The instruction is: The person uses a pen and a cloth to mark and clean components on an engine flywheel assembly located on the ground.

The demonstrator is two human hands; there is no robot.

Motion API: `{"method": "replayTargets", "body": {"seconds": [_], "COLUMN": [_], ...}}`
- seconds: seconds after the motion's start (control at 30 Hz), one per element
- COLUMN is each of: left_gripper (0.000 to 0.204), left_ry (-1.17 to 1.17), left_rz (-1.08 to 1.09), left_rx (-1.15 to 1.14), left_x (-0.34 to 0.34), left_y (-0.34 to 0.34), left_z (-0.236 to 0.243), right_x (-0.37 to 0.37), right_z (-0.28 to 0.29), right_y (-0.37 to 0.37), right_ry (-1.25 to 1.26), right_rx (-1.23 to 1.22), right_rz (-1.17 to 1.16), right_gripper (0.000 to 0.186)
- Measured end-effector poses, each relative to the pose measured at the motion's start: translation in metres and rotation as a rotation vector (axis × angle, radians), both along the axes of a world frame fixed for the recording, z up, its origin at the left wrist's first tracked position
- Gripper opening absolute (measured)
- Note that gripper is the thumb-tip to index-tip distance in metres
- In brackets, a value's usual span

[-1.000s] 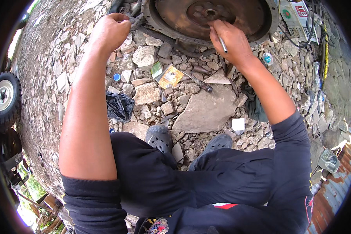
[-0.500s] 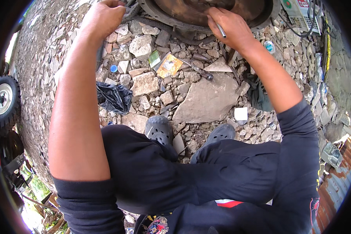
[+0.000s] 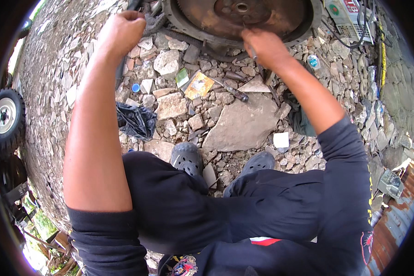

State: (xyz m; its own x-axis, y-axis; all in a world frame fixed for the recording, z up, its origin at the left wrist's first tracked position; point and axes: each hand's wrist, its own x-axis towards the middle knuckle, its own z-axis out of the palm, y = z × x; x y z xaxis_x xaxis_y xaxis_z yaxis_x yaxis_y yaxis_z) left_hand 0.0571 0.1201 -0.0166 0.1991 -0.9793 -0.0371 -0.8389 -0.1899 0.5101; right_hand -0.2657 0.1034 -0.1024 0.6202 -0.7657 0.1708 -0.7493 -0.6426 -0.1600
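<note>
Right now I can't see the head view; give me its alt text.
A person's right hand holds what looks like a thin metal rod at a rusty round disc; the left hand is curled near a dark hose. Grey clogs rest on rubble.

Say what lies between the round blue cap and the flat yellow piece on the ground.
In the head view: pale stones, then a flat green piece beside the yellow piece.
</note>
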Motion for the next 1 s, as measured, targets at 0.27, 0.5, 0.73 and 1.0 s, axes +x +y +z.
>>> {"method": "replayTargets", "body": {"seconds": [0.27,0.5,0.73,1.0], "left_gripper": [0.037,0.036,0.037,0.038], "left_ry": [0.029,0.072,0.043,0.043], "left_rz": [0.057,0.068,0.054,0.066], "left_rx": [0.026,0.036,0.034,0.050], "left_x": [0.006,0.009,0.005,-0.001], "left_y": [0.002,0.003,0.000,-0.001], "left_z": [0.003,0.003,0.001,0.001], "right_x": [-0.014,-0.002,-0.002,-0.010], "right_z": [-0.009,0.003,-0.013,-0.011], "right_y": [0.006,0.003,0.005,-0.005], "right_ry": [-0.057,-0.161,-0.172,-0.425], "right_rx": [0.003,0.061,-0.040,0.010], "right_rz": [-0.103,-0.196,-0.112,0.094], "right_gripper": [0.010,0.014,0.015,0.018]}}
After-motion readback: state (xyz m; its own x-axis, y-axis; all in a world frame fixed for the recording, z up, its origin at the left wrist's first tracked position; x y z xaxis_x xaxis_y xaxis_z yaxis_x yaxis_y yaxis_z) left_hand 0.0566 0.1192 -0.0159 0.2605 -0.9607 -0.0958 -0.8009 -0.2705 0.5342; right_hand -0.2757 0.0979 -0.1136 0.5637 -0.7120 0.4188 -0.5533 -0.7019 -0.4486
